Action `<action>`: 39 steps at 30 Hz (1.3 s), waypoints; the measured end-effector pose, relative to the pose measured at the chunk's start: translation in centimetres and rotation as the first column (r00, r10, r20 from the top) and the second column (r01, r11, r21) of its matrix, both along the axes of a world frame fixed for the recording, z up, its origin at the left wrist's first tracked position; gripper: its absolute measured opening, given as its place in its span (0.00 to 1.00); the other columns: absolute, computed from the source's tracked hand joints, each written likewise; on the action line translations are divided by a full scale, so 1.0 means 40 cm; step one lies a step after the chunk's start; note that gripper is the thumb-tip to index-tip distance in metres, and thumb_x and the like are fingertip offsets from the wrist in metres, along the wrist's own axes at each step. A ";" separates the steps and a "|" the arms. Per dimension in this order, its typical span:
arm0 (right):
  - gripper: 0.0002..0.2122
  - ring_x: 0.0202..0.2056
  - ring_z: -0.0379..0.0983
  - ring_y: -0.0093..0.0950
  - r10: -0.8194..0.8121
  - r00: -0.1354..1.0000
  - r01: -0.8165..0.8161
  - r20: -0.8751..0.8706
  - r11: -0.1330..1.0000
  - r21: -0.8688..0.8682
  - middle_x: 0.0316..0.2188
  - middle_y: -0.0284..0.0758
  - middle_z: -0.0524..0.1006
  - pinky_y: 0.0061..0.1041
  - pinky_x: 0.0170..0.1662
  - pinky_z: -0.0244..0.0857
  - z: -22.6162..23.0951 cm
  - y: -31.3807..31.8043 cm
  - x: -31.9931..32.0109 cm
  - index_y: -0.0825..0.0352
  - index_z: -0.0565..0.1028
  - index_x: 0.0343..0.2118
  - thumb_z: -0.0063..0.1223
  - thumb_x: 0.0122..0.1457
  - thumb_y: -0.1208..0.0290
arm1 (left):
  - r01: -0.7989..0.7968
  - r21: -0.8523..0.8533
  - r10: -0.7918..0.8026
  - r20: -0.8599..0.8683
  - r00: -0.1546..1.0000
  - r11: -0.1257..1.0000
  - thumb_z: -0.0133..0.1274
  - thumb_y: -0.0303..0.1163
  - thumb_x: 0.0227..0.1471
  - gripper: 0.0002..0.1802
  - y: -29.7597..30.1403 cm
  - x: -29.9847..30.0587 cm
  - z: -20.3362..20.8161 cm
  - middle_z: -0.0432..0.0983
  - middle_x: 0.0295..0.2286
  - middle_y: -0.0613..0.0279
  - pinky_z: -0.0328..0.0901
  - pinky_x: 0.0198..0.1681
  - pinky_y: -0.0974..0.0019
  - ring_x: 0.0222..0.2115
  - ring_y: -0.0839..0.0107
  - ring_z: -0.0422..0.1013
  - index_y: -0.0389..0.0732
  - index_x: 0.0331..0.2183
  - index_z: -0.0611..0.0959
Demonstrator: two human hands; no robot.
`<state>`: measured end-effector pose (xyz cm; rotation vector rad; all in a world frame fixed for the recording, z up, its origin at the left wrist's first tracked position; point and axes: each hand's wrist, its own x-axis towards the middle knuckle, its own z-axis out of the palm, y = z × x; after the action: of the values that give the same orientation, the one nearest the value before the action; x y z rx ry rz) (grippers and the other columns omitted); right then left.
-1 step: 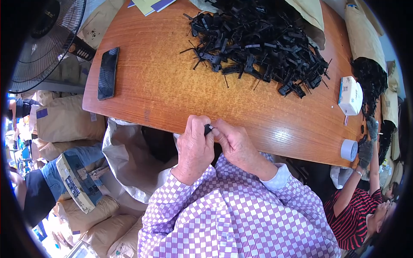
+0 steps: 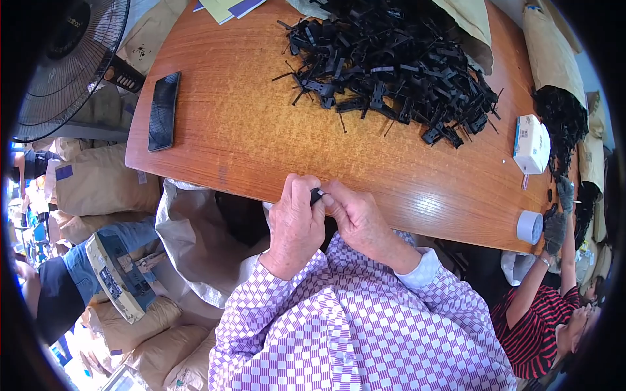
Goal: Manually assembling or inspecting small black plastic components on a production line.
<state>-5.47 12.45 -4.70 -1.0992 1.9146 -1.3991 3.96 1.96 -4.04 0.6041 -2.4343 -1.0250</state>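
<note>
Close to the table's near edge, my two hands meet over a small black plastic part (image 2: 316, 195). My left hand (image 2: 295, 225) is closed around it, leaving just one end in sight. The thumb and fingertips of my right hand (image 2: 357, 215) pinch at that end. Most of the part is hidden by my fingers, so its exact shape does not show. Beyond my hands, a large heap of black plastic parts (image 2: 391, 72) with thin sprues spreads over the far side of the wooden table (image 2: 241, 130).
A phone (image 2: 164, 111) lies at the left, near a fan (image 2: 68, 65). On the right are a tissue box (image 2: 531, 144) and a tape roll (image 2: 529, 227). A gloved co-worker (image 2: 538, 319) handles black parts there. An open white sack (image 2: 189, 241) hangs below the near edge.
</note>
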 end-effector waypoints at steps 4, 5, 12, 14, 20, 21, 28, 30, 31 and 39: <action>0.05 0.22 0.73 0.34 -0.058 0.996 0.063 0.073 0.995 -0.078 0.23 0.40 0.74 0.28 0.23 0.64 0.012 0.005 -0.016 0.68 0.70 0.37 0.46 0.62 0.72 | 0.047 0.023 -0.046 -0.031 0.998 0.999 0.54 0.17 0.47 0.18 0.005 -0.014 0.005 0.69 0.27 0.57 0.65 0.26 0.67 0.23 0.67 0.70 0.38 0.41 0.69; 0.07 0.21 0.71 0.26 -0.109 0.992 0.116 0.068 0.987 -0.108 0.24 0.35 0.74 0.24 0.23 0.63 0.015 0.006 -0.023 0.69 0.71 0.38 0.44 0.64 0.71 | 0.014 0.279 0.017 -0.107 0.994 0.960 0.52 0.17 0.48 0.18 0.008 -0.016 0.007 0.69 0.28 0.59 0.65 0.27 0.69 0.24 0.70 0.70 0.37 0.42 0.68; 0.08 0.18 0.62 0.11 0.023 0.784 0.084 0.621 0.986 -0.142 0.28 0.29 0.75 0.10 0.20 0.54 -0.014 0.060 -0.066 0.67 0.70 0.43 0.46 0.63 0.71 | 0.100 0.949 0.158 -0.152 0.976 0.299 0.45 0.32 0.60 0.20 0.001 -0.021 0.054 0.72 0.31 0.63 0.60 0.25 0.78 0.23 0.79 0.66 0.37 0.52 0.66; 0.10 0.20 0.64 0.12 0.124 0.699 0.042 0.704 0.976 -0.213 0.29 0.27 0.73 0.09 0.21 0.56 -0.015 0.062 -0.079 0.67 0.69 0.45 0.48 0.62 0.72 | 0.097 0.957 0.087 -0.125 0.988 0.274 0.45 0.33 0.60 0.20 0.000 -0.016 0.060 0.72 0.29 0.64 0.58 0.24 0.78 0.22 0.79 0.65 0.37 0.52 0.67; 0.10 0.26 0.64 0.10 0.233 0.555 -0.061 0.799 0.969 -0.241 0.25 0.21 0.69 0.11 0.29 0.59 -0.001 0.068 -0.096 0.70 0.71 0.43 0.49 0.62 0.71 | 0.279 0.947 -0.220 -0.242 0.945 0.157 0.44 0.35 0.60 0.20 0.005 -0.020 0.061 0.70 0.24 0.66 0.48 0.18 0.79 0.18 0.83 0.58 0.39 0.52 0.68; 0.10 0.26 0.64 0.10 0.232 0.556 -0.062 0.798 0.969 -0.238 0.25 0.21 0.69 0.11 0.29 0.59 0.009 0.069 -0.098 0.70 0.71 0.43 0.49 0.62 0.71 | 0.281 0.947 -0.219 -0.244 0.945 0.155 0.44 0.35 0.60 0.20 0.006 -0.019 0.063 0.70 0.24 0.66 0.48 0.18 0.79 0.18 0.83 0.58 0.39 0.52 0.68; 0.11 0.27 0.64 0.11 0.112 0.743 -0.050 0.660 0.992 -0.113 0.26 0.24 0.70 0.12 0.29 0.59 -0.007 0.061 -0.084 0.70 0.70 0.44 0.49 0.62 0.70 | 0.206 0.892 -0.157 -0.155 0.975 0.402 0.46 0.28 0.59 0.22 0.018 -0.003 0.049 0.72 0.34 0.61 0.64 0.26 0.80 0.27 0.78 0.71 0.39 0.55 0.66; 0.11 0.27 0.64 0.11 0.071 0.794 -0.042 0.603 0.997 -0.062 0.27 0.24 0.70 0.12 0.28 0.59 -0.003 0.048 -0.062 0.71 0.70 0.45 0.49 0.63 0.70 | 0.217 0.852 -0.185 -0.145 0.972 0.476 0.46 0.25 0.58 0.22 0.016 0.004 0.040 0.73 0.36 0.60 0.67 0.29 0.79 0.30 0.77 0.73 0.39 0.55 0.66; 0.12 0.26 0.63 0.11 0.023 0.791 0.016 0.612 0.998 -0.058 0.27 0.25 0.70 0.11 0.27 0.59 -0.002 0.037 -0.046 0.70 0.69 0.46 0.47 0.64 0.69 | 0.222 0.709 -0.198 -0.117 0.973 0.669 0.46 0.22 0.57 0.22 0.015 0.007 0.030 0.73 0.37 0.60 0.68 0.31 0.77 0.32 0.77 0.73 0.38 0.54 0.67; 0.19 0.18 0.56 0.11 -0.025 0.721 0.032 0.693 0.999 0.002 0.20 0.23 0.63 0.11 0.19 0.46 0.031 0.002 0.031 0.67 0.63 0.55 0.36 0.67 0.61 | 0.073 0.525 -0.013 -0.116 0.993 0.848 0.43 0.16 0.55 0.22 0.007 0.041 -0.003 0.74 0.39 0.58 0.68 0.37 0.74 0.37 0.75 0.73 0.35 0.52 0.70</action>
<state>-4.22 12.53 -3.44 -0.4218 1.3624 -1.5464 5.61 2.22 -4.16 0.6432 -2.0678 -1.7260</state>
